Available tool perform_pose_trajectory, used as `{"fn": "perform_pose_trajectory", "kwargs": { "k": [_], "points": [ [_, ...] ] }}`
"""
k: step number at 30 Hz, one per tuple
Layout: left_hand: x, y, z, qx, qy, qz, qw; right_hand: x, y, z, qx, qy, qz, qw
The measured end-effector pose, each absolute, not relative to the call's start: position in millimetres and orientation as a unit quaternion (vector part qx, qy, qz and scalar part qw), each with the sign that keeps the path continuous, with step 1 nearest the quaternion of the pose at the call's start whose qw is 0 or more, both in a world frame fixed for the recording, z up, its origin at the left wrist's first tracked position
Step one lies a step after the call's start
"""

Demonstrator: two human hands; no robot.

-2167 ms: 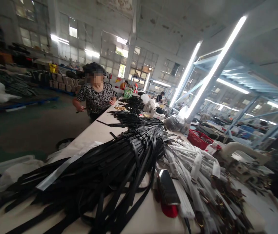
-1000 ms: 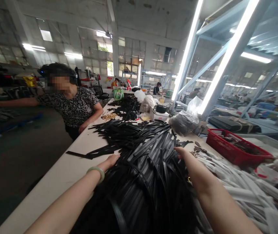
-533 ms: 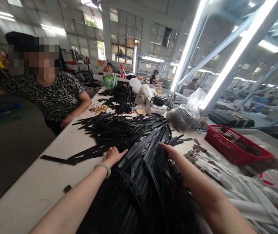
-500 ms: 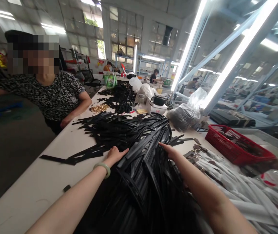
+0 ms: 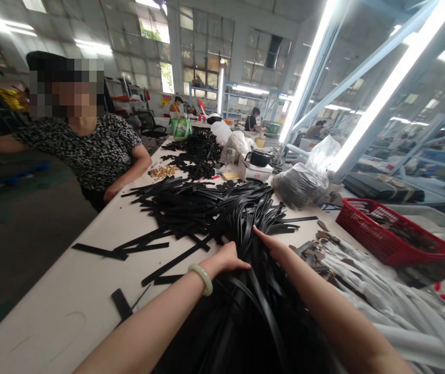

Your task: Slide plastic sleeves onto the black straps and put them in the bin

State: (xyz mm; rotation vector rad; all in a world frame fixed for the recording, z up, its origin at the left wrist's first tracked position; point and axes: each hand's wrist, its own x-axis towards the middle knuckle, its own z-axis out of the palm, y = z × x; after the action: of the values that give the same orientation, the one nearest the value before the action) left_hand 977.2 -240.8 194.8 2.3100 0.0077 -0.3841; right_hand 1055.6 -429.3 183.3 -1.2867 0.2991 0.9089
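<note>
A thick bundle of long black straps [image 5: 246, 228] runs over the table and down toward me, squeezed narrow between my two hands. On its left side my left hand [image 5: 226, 258], with a pale green bangle [image 5: 201, 278] at the wrist, grips it, thumb lying across the straps and the other fingers mostly hidden. My right hand [image 5: 273, 243] holds the bundle's right side, its index finger stretched along the straps. Beyond and to the left spreads a flat heap of black straps [image 5: 175, 205]. A loose black strap [image 5: 100, 251] lies apart on the table.
A person [image 5: 90, 145] in a patterned top leans on the table's left edge. A red basket [image 5: 386, 244] and white-wrapped strips [image 5: 366, 291] are at the right. Farther back are gold metal pieces [image 5: 163, 171], a filled plastic bag [image 5: 300, 182] and a black pot [image 5: 259, 157].
My left hand has moved right toward my right hand, pushing the straps together into a narrower bundle. A few straps now lie bare on the table left of it.
</note>
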Motion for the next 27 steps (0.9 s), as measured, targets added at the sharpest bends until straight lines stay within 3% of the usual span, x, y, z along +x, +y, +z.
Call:
{"fn": "perform_pose_trajectory", "kwargs": {
  "k": [6, 16, 27],
  "points": [
    [950, -267, 217, 0.940, -0.091, -0.106, 0.312, 1035, -439, 204, -0.523, 0.099, 0.356, 0.768],
    [871, -259, 265, 0.928, -0.228, 0.040, 0.291, 953, -463, 283, -0.489, 0.038, 0.222, 0.842],
    [800, -209, 329, 0.842, -0.204, 0.190, 0.463, 850, -402, 388, -0.522, -0.112, -0.100, 0.840]
  ]
}}
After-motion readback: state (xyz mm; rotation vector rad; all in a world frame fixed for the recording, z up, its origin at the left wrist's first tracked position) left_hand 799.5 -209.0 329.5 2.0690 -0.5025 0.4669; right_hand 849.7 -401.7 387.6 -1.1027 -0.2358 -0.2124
